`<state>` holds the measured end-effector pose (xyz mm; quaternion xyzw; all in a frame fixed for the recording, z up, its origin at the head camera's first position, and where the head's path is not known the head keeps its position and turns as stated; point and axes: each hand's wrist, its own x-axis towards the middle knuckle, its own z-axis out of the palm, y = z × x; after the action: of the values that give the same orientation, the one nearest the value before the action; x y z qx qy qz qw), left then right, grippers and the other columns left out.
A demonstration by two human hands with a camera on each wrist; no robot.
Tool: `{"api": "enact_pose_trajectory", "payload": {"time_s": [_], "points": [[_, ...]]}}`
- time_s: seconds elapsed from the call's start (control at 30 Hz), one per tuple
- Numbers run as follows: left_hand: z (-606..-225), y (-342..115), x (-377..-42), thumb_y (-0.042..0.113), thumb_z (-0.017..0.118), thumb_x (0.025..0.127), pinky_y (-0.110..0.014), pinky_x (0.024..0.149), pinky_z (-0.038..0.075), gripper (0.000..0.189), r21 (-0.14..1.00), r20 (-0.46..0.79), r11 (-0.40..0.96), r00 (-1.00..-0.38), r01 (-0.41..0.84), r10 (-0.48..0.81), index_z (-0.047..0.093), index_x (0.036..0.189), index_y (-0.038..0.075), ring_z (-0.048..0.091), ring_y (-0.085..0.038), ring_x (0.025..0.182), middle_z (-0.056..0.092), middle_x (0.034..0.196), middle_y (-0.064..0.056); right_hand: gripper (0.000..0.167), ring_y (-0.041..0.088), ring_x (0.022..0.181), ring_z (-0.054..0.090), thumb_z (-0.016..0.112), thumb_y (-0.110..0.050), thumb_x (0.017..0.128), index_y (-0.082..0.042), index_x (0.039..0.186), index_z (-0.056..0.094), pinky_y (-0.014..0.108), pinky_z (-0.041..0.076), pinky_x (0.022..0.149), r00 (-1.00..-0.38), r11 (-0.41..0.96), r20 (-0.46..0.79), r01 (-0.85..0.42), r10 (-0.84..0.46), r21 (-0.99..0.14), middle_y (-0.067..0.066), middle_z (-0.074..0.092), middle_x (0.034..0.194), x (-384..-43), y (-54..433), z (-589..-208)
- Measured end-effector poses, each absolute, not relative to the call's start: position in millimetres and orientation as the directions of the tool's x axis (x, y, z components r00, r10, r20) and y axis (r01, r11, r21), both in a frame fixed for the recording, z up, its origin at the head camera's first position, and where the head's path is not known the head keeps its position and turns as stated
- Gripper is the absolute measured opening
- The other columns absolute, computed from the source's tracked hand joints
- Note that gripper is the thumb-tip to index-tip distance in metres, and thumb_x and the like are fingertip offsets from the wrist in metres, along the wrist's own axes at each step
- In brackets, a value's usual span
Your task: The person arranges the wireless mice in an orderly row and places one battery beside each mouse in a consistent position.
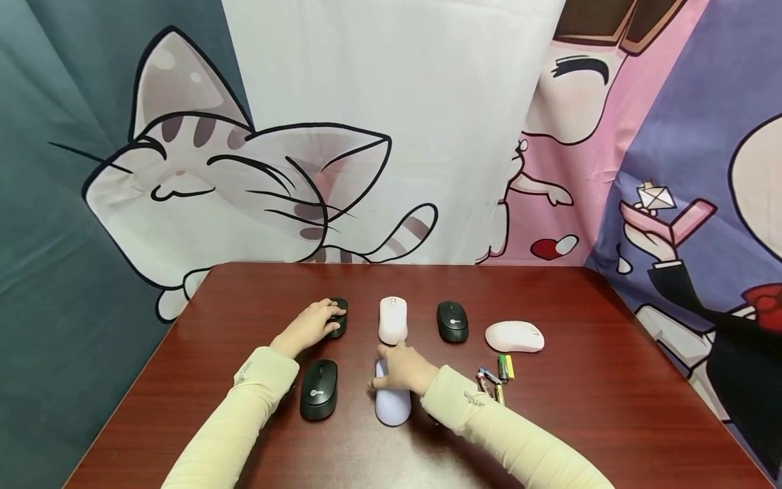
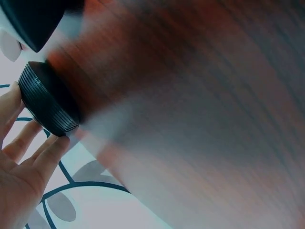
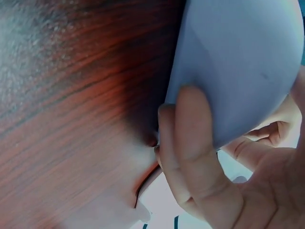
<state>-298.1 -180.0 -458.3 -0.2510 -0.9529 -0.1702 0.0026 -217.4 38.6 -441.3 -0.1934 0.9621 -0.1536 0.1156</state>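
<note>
At the back left of the table, my left hand [image 1: 308, 329] holds a small black computer mouse [image 1: 342, 323] by its sides. The left wrist view shows thumb and fingertips at the ribbed edges of this mouse [image 2: 47, 98]. My right hand [image 1: 408, 370] grips a lavender mouse [image 1: 393, 409] near the front middle, its palm and fingers hiding the far part. In the right wrist view, fingers [image 3: 193, 124] press against the side of the lavender mouse [image 3: 243, 71]. A second black mouse [image 1: 319, 390] lies just in front of my left hand.
A white mouse [image 1: 393, 319] lies just beyond my right hand. Farther right are another black mouse [image 1: 453, 322] and a white mouse turned sideways [image 1: 514, 337]. Several small coloured cylinders [image 1: 503, 367] lie by my right forearm. A printed cloth [image 1: 391, 81] hangs behind the table [image 1: 550, 394].
</note>
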Motion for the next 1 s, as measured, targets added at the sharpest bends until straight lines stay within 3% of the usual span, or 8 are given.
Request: {"api": "enact_pose_trajectory", "payload": {"time_s": [0.13,0.33,0.5,0.73,0.9,1.0], "points": [[-457,-180,-299,0.010,0.062,0.089,-0.050,0.096,0.044,0.031,0.314,0.087,0.822,-0.876,0.475,0.474,0.064,0.119,0.001,0.054,-0.040,0.114,0.055,0.122,-0.023,0.054,0.039,0.084,0.064,0.076,-0.036,0.072,-0.009,0.115,0.060,0.041,0.052,0.070,-0.900,0.877,-0.163,-0.331,-0.404,-0.348,0.024,0.057,0.105,-218,39,-441],[-457,-180,-298,0.012,0.063,0.089,-0.050,0.095,0.044,0.032,0.321,0.092,0.825,-0.882,0.465,0.461,0.064,0.119,0.002,0.054,-0.039,0.114,0.055,0.122,-0.021,0.050,0.040,0.083,0.062,0.070,-0.045,0.080,-0.009,0.112,0.057,0.044,0.050,0.071,-0.886,0.859,-0.208,-0.306,-0.415,-0.410,0.024,0.054,0.105,-218,46,-435],[-461,-177,-295,0.012,0.061,0.090,-0.050,0.092,0.046,0.031,0.290,0.111,0.834,-0.882,0.470,0.458,0.062,0.120,0.003,0.053,-0.038,0.115,0.053,0.125,-0.019,0.047,0.041,0.089,0.058,0.066,-0.043,0.084,-0.010,0.115,0.058,0.049,0.048,0.077,-0.872,0.840,-0.224,-0.304,-0.435,-0.450,0.022,0.053,0.108,-222,63,-432],[-462,-175,-292,0.013,0.060,0.091,-0.051,0.089,0.048,0.028,0.253,0.144,0.842,-0.879,0.477,0.455,0.064,0.119,0.008,0.050,-0.039,0.119,0.051,0.131,-0.020,0.034,0.026,0.076,0.053,0.063,-0.033,0.088,-0.006,0.108,0.056,0.041,0.044,0.070,-0.865,0.773,-0.095,-0.385,-0.493,-0.505,0.015,0.052,0.094,-227,98,-423],[-455,-175,-288,0.014,0.061,0.090,-0.052,0.087,0.048,0.023,0.257,0.184,0.843,-0.880,0.473,0.438,0.067,0.113,0.012,0.049,-0.038,0.122,0.050,0.133,-0.019,0.028,0.027,0.082,0.056,0.062,-0.030,0.090,-0.008,0.105,0.054,0.043,0.046,0.072,-0.880,0.756,-0.041,-0.383,-0.474,-0.531,0.017,0.052,0.101,-226,122,-415],[-450,-176,-283,0.014,0.062,0.090,-0.051,0.088,0.048,0.023,0.251,0.204,0.841,-0.875,0.479,0.438,0.068,0.112,0.013,0.050,-0.036,0.121,0.053,0.130,-0.017,0.024,0.028,0.084,0.056,0.063,-0.028,0.089,-0.009,0.100,0.054,0.044,0.046,0.072,-0.892,0.764,0.010,-0.393,-0.452,-0.511,0.016,0.053,0.098,-226,137,-412]]}}
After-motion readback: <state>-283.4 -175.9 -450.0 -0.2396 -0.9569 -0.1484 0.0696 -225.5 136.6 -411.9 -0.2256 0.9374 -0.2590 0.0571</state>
